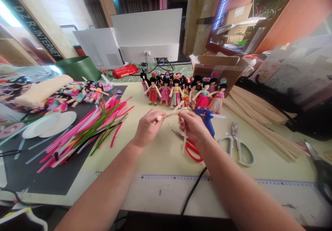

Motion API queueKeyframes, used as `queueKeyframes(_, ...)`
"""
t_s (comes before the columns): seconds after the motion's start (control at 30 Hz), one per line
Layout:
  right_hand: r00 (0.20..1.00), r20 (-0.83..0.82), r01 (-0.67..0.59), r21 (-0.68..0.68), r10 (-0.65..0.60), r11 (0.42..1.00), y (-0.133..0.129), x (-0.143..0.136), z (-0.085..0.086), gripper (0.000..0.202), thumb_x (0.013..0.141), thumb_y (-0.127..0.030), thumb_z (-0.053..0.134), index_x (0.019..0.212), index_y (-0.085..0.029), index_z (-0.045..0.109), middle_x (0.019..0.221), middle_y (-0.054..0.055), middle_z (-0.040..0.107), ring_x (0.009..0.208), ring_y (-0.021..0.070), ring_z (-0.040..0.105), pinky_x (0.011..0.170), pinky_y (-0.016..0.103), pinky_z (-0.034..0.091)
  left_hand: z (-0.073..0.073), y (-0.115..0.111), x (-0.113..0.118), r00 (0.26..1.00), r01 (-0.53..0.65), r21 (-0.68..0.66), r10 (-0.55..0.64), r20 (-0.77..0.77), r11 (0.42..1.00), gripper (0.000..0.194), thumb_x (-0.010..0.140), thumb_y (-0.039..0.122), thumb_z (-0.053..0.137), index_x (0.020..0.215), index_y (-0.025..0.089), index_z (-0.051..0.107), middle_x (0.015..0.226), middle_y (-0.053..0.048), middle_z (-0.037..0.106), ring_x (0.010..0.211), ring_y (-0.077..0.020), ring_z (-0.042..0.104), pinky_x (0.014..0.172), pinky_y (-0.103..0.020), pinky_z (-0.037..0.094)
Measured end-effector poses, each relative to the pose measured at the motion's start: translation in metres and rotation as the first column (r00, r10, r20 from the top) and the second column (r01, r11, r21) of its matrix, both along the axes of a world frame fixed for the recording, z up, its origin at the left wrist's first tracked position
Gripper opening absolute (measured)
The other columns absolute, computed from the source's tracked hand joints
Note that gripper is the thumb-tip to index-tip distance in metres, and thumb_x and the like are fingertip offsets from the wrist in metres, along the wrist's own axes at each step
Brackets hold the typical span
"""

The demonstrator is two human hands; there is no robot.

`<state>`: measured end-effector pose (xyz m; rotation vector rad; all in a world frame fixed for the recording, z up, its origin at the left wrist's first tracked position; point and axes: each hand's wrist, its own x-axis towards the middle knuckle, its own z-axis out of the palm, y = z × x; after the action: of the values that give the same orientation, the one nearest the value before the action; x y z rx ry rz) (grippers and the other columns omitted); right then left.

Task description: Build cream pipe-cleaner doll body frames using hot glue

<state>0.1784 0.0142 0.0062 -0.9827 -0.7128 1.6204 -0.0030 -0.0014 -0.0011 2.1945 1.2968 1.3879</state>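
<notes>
Just in front of the row of finished pipe-cleaner dolls (181,92), both hands meet over the pale worktable (160,155). The left hand (147,127) has its fingers pinched closed round one end of a bundle of cream pipe cleaners (173,113), and the right hand (193,127) grips the other end, with one loose strand hanging down below it. Judging by the dolls, this bundle is only a bare body so far: no hair, no dress, no colour, so most of the making seems left.

Right of the dolls lie a blue glue gun (206,118), grey-handled scissors (237,146) and a sheaf of long cream stems (259,123); red-handled scissors (192,149) sit under the right hand. Left of the dolls, pink and green pipe cleaners (88,130) spread across a dark mat, with white plates (49,124) and more dolls lying flat (83,94). Behind the dolls stand a cardboard box (220,68) and the back of a white monitor (147,34). A ruler (233,179) is along the near table edge.
</notes>
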Motion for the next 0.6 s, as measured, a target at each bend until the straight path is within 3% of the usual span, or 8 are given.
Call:
queueKeyframes(0.2, 0.998, 0.032, 0.049, 0.051, -0.050, 0.998, 0.0004, 0.0007, 0.0020, 0.025, 0.052, -0.019, 0.077, 0.064, -0.018, 0.056, 0.052, -0.005, 0.048, 0.047, 0.0059, 0.039, 0.041, 0.020, 0.027, 0.0021, -0.0022, 0.0013, 0.999, 0.008, 0.033, -0.007, -0.033, 0.999, 0.016, 0.087, 0.023, 0.058, 0.100, 0.021, 0.066, 0.099, -0.008, 0.066, 0.092, -0.0179, 0.063, 0.083, -0.031, 0.049)
queueKeyframes(0.27, 0.998, 0.027, 0.058, 0.093, -0.061, 0.994, -0.0003, 0.0006, 0.0039, 0.022, 0.053, -0.019, 0.076, 0.064, -0.018, 0.057, 0.051, -0.005, 0.048, 0.047, 0.0060, 0.038, 0.041, 0.020, 0.027, 0.0018, -0.0022, 0.0014, 0.997, -0.029, -0.072, 0.033, 0.064, 0.997, 0.022, 0.083, 0.026, 0.063, 0.105, 0.021, 0.064, 0.103, -0.008, 0.065, 0.087, -0.0166, 0.063, 0.081, -0.030, 0.049)
queueKeyframes(0.33, 0.997, 0.014, 0.069, 0.135, -0.072, 0.988, -0.0010, 0.0005, 0.0057, 0.021, 0.055, -0.020, 0.076, 0.064, -0.018, 0.058, 0.052, -0.005, 0.049, 0.046, 0.0058, 0.038, 0.042, 0.021, 0.027, 0.0006, -0.0006, 0.0007, 0.975, -0.010, -0.252, 0.065, 0.211, 0.968, 0.040, 0.079, 0.026, 0.068, 0.117, 0.021, 0.057, 0.108, -0.008, 0.064, 0.081, -0.0140, 0.064, 0.077, -0.028, 0.050)
queueKeyframes(0.4, 0.996, 0.014, 0.084, 0.172, -0.088, 0.982, -0.0013, 0.0008, 0.0067, 0.019, 0.057, -0.022, 0.077, 0.064, -0.018, 0.059, 0.052, -0.004, 0.049, 0.046, 0.0057, 0.038, 0.043, 0.021, 0.027, -0.0006, 0.0024, -0.0005, 0.918, 0.090, -0.434, 0.094, 0.385, 0.896, 0.055, 0.076, 0.026, 0.069, 0.126, 0.021, 0.048, 0.111, -0.008, 0.063, 0.076, -0.0123, 0.065, 0.073, -0.026, 0.049)
queueKeyframes(0.47, 0.994, 0.024, 0.102, 0.199, -0.109, 0.975, -0.0009, 0.0016, 0.0067, 0.019, 0.060, -0.025, 0.077, 0.065, -0.018, 0.061, 0.053, -0.004, 0.051, 0.047, 0.0060, 0.039, 0.044, 0.022, 0.028, -0.0009, 0.0053, -0.0012, 0.814, 0.223, -0.561, 0.164, 0.556, 0.797, 0.056, 0.076, 0.027, 0.067, 0.127, 0.021, 0.045, 0.111, -0.008, 0.064, 0.073, -0.0121, 0.066, 0.068, -0.025, 0.049)
queueKeyframes(0.6, 0.991, 0.031, 0.116, 0.246, -0.127, 0.962, 0.0000, 0.0030, 0.0051, 0.017, 0.062, -0.026, 0.077, 0.068, -0.020, 0.062, 0.058, -0.004, 0.053, 0.049, 0.0068, 0.040, 0.046, 0.023, 0.031, 0.0033, 0.0070, -0.0013, 0.601, 0.518, -0.648, 0.302, 0.740, 0.559, 0.042, 0.081, 0.050, 0.060, 0.108, 0.018, 0.061, 0.097, -0.009, 0.070, 0.069, -0.0153, 0.067, 0.061, -0.027, 0.050)
